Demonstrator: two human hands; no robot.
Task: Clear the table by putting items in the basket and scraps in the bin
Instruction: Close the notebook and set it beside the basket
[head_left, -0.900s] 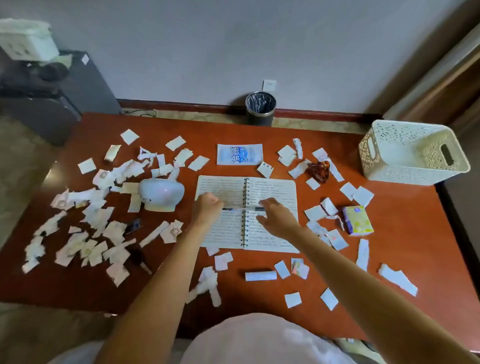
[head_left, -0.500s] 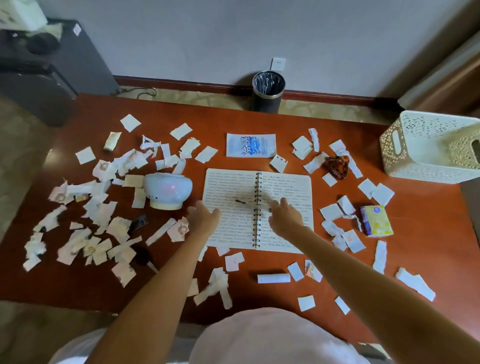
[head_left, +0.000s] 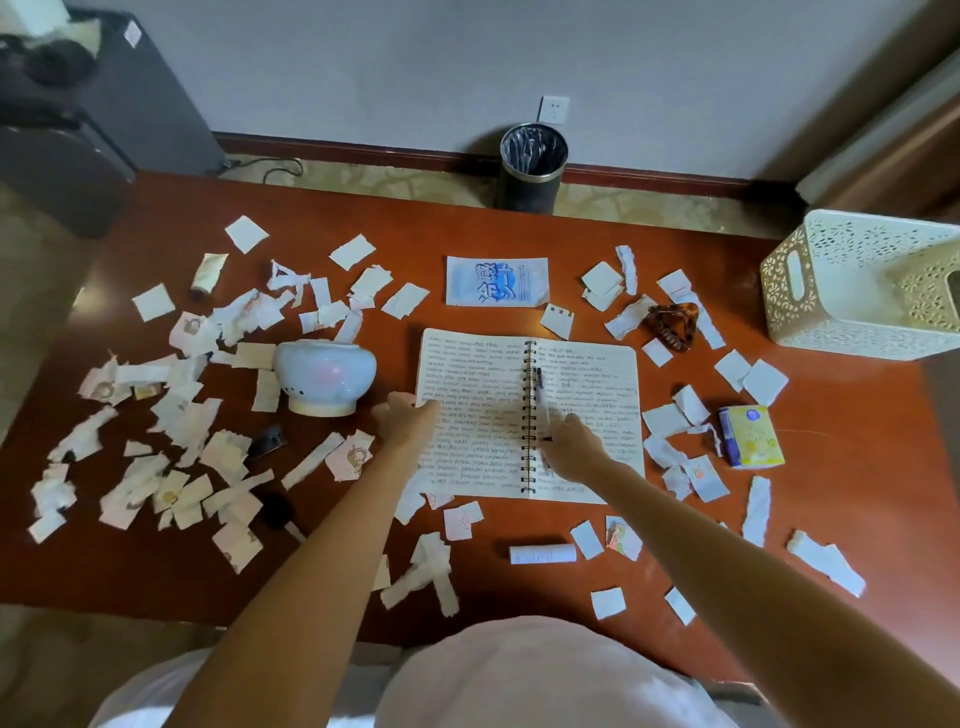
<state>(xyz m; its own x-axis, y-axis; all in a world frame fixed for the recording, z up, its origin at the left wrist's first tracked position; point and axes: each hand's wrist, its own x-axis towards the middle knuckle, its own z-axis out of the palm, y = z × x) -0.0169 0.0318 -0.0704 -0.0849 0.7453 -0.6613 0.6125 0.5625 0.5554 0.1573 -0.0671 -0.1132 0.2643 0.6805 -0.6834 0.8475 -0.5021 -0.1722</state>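
Observation:
An open spiral notebook (head_left: 478, 415) lies mid-table. My left hand (head_left: 402, 421) grips its left page edge. My right hand (head_left: 576, 449) is on the right page, closed on the lower end of a black pen (head_left: 541, 387) that lies along the spiral. Torn paper scraps cover the table's left (head_left: 156, 395) and right (head_left: 675, 415). A white lattice basket (head_left: 857, 291) stands at the table's far right. A dark round bin (head_left: 532, 166) sits on the floor beyond the far edge.
On the red-brown table (head_left: 156, 566) are a white ceramic pot (head_left: 324, 376), a blue-white sachet (head_left: 496, 280), a brown hair claw (head_left: 672, 325), a yellow tissue pack (head_left: 748, 436), a cream tube (head_left: 208, 273) and a white roll (head_left: 543, 553). A dark cabinet (head_left: 130, 104) stands far left.
The pen was held crosswise between both hands; now it lies along the spiral in my right hand. My left hand has moved out to the notebook's left edge.

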